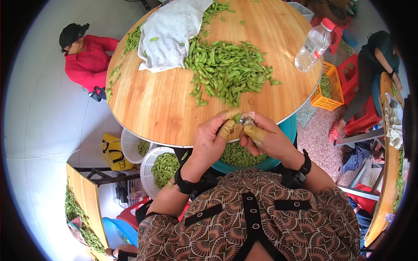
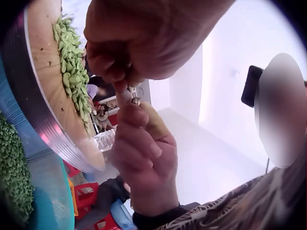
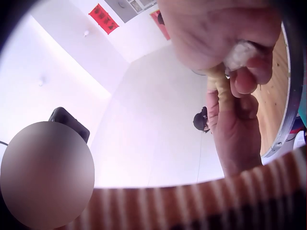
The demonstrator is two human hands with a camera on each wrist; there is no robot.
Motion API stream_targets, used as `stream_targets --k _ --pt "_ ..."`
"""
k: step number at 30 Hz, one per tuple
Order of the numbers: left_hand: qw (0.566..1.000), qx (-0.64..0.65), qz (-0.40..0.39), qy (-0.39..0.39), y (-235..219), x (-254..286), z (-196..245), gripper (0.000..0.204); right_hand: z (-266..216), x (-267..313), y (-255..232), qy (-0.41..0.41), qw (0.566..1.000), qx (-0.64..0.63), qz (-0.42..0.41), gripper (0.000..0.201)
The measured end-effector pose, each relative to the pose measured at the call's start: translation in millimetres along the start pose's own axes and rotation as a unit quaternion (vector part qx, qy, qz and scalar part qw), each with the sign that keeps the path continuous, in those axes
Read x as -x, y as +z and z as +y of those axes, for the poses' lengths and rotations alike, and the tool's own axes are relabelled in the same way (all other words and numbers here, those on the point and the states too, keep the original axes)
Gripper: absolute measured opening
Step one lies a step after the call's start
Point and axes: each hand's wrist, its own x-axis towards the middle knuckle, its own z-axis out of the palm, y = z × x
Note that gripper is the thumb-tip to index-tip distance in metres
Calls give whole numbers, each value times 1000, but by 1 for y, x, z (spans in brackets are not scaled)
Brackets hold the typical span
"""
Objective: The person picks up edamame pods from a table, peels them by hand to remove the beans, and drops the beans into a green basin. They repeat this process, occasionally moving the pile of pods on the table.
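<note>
Over the table's near edge, my left hand [image 1: 204,138] pinches a green soybean pod [image 1: 236,117] between thumb and forefinger, both in yellowish finger covers. Close against the pod, my right hand [image 1: 272,140] grips a small silvery thing [image 1: 247,119]; its exact kind is too small to tell. A whitish crumpled wad [image 3: 241,55] shows inside the curled right fingers in the right wrist view. The right thumb also wears a yellowish cover. Just beyond the hands, a heap of soybean pods [image 1: 228,69] lies on the round wooden table [image 1: 152,113].
A white cloth [image 1: 172,35] lies at the table's far left, a plastic bottle [image 1: 313,45] at its right. Below the hands sits a teal basin [image 1: 289,128] of green beans. White baskets [image 1: 150,167] stand lower left, an orange crate [image 1: 328,102] right. Other people sit at both sides.
</note>
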Motion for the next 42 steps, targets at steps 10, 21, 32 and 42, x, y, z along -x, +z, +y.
stream_targets --k 10,21,32,42 --pt "999 25 -27 -21 -6 15 9 23 1 10 -4 25 993 -89 -78 20" --pt "893 -365 76 254 3 11 2 18 -4 9 6 92 995 -4 30 17" --pt "972 177 -19 -154 0 17 -15 13 -1 10 -6 57 997 61 -5 18" --pt "994 -106 3 -3 15 23 13 18 4 0 1 -217 881 400 126 22"
